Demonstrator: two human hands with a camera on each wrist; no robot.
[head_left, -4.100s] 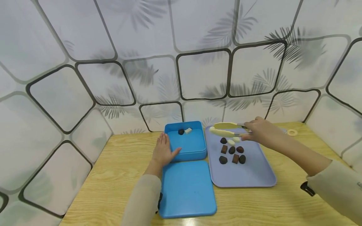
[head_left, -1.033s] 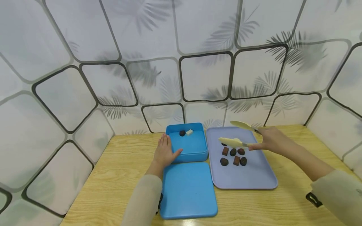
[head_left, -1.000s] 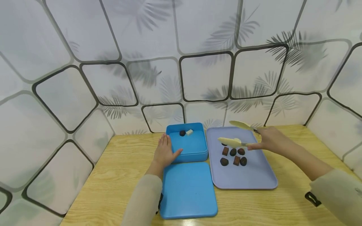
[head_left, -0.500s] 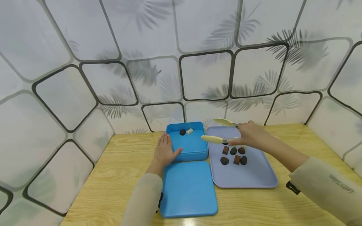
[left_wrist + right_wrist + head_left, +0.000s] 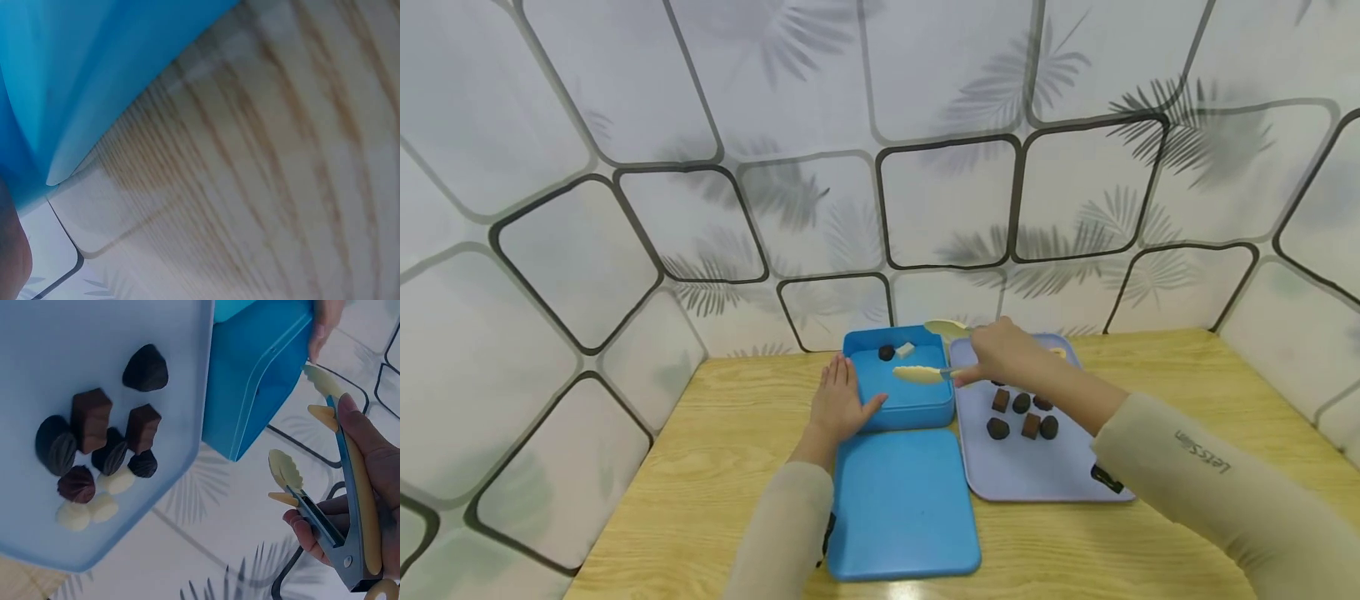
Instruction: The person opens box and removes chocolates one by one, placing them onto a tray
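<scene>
My right hand (image 5: 1011, 354) grips a pair of tongs (image 5: 919, 375) with cream tips. In the head view they reach over the blue box (image 5: 906, 415); in the right wrist view the tips are spread with nothing between them. Inside the box lie a dark chocolate (image 5: 886, 352) and a white block (image 5: 906, 350). My left hand (image 5: 838, 406) rests on the box's left rim, fingers straight. On the lilac tray (image 5: 1037, 475) sit several dark chocolates (image 5: 56, 445), two brown rectangular ones (image 5: 91, 420) and three white pieces (image 5: 104, 507), mostly hidden in the head view.
A flat blue lid (image 5: 906, 508) lies in front of the box, beside the tray's left edge. Everything stands on a wood-grain table (image 5: 715, 467). A patterned cloth wall (image 5: 947, 208) rises close behind the box and tray.
The spread tongs and right hand have moved left from above the tray to over the box. Earliest, a pale lump showed at the tongs' nearly closed tips. The left hand stays put.
</scene>
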